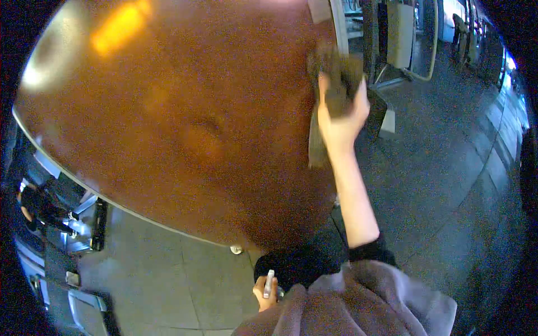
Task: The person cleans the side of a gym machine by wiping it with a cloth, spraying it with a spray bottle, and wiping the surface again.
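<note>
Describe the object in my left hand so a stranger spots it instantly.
Find the big brown tabletop. Below it in the picture, the left hand holds a slim object. It is pale, unlike the dark, blurred thing in the right hand.

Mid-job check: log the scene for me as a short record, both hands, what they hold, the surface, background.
Right hand: outstretched, gripping a dark object, too blurred to identify
Left hand: low, near the body, holding a small pale object
Surface: large brown surface, pale rim
Background: gray floor; another person at picture left
</note>
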Tool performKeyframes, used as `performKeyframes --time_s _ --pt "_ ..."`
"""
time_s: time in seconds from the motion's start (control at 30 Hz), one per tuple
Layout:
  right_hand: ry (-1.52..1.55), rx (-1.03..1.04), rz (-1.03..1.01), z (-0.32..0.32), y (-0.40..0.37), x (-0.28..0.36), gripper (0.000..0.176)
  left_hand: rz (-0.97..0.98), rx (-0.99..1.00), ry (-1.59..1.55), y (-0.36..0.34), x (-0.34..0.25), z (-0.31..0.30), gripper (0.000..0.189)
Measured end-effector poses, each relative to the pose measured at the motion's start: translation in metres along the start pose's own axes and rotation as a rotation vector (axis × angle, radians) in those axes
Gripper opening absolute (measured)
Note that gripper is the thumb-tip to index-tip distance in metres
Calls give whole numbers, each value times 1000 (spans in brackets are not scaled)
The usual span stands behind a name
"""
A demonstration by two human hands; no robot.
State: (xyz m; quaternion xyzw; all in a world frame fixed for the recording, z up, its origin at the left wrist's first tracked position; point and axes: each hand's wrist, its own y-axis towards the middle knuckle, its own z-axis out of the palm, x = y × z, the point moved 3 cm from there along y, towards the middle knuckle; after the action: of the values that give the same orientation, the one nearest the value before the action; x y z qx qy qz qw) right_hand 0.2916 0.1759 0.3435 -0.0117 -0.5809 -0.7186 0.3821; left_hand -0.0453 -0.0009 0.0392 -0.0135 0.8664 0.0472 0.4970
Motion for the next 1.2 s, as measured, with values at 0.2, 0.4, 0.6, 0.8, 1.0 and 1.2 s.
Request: performKeyframes --time_s 0.2,0.4,0.6,0.8,1.0,1.2 --pt "242 217 -144 -7 -74 44 32 -37 58 -72 4 -4 13 25" --pt "86 223 -248 -35 -123 36 25 65 218 -5 -1 23 22 21" --pt "21 26 -198 11 25 12 30 -180 194 -45 -9 -17 6 23" --pt "182 170 4 -17 -91 41 28 204 159 -67 -6 6 6 31" --pt "15 283 -130 -24 -108 67 32 178 156 17 -6 18 3 31" --pt "6 165 -30 14 35 14 42 13 141 -95 -6 -4 -1 29"
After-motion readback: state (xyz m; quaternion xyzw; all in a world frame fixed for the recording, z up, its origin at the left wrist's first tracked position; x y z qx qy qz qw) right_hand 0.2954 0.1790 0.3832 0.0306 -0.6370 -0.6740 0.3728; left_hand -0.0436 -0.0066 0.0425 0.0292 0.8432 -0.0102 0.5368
